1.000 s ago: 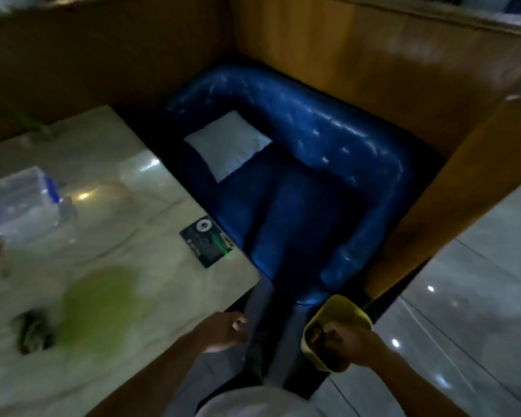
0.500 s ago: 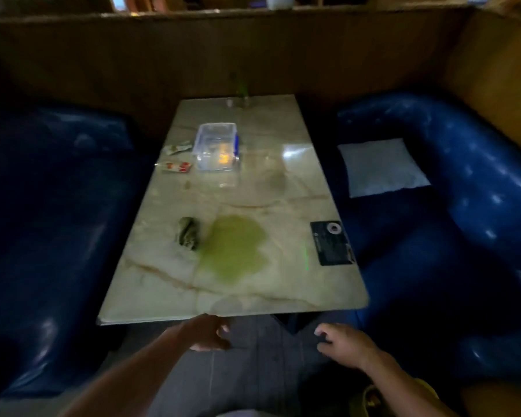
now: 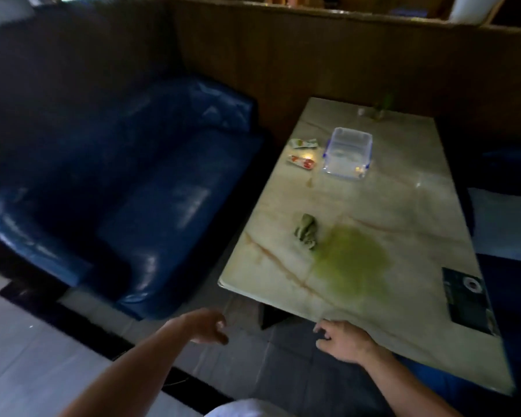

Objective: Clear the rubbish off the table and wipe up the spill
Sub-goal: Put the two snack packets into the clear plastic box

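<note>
A green spill [image 3: 351,261] spreads over the near half of the marble table [image 3: 403,206]. A crumpled green wad [image 3: 306,231] lies at the spill's left edge. Two small wrappers, one pale green [image 3: 303,143] and one red and white [image 3: 301,161], lie farther back by the table's left edge. A clear plastic box [image 3: 348,153] stands beside them. My left hand [image 3: 206,326] hangs below the table's near-left corner with curled fingers, holding nothing. My right hand [image 3: 342,341] hovers at the table's near edge, fingers loosely apart and empty.
A blue leather sofa [image 3: 127,188] fills the left side, another with a grey cushion [image 3: 507,224] sits at the right. A dark card [image 3: 466,299] lies on the table's near right. A small green bottle [image 3: 381,108] stands at the far end by the wooden wall.
The view has swung left, from the right sofa to the table and left sofa. The yellow thing in my right hand a second ago is gone; both hands are empty.
</note>
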The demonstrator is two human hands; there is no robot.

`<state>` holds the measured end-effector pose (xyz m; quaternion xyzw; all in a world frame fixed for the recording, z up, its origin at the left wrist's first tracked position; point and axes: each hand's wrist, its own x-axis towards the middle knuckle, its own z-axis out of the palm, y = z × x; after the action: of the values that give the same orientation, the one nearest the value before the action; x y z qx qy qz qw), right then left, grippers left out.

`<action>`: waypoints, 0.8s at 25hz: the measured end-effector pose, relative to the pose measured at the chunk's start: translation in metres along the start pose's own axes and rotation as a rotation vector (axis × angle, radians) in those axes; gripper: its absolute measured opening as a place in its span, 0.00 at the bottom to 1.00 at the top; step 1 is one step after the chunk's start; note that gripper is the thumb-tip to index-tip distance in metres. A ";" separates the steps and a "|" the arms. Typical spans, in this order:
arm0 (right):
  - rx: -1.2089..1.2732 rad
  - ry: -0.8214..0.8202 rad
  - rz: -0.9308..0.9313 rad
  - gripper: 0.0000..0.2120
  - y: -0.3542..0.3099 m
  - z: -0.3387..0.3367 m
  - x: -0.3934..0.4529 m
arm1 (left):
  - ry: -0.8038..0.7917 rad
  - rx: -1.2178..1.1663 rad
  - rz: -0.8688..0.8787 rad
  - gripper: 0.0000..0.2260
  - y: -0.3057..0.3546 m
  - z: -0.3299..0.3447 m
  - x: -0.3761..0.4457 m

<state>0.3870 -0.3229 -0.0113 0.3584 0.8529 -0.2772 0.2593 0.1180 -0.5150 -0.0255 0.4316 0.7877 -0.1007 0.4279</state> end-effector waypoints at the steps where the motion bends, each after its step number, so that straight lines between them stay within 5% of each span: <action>1: -0.026 -0.019 -0.018 0.22 -0.019 0.001 0.011 | 0.005 -0.025 -0.016 0.26 -0.020 0.000 -0.002; 20: -0.299 -0.116 -0.308 0.18 -0.293 -0.050 0.225 | 0.116 -0.281 -0.271 0.21 -0.238 -0.075 -0.003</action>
<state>0.0170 -0.3572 -0.0359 0.1647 0.9129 -0.2040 0.3129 -0.1079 -0.6215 -0.0272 0.2629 0.8682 -0.0212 0.4204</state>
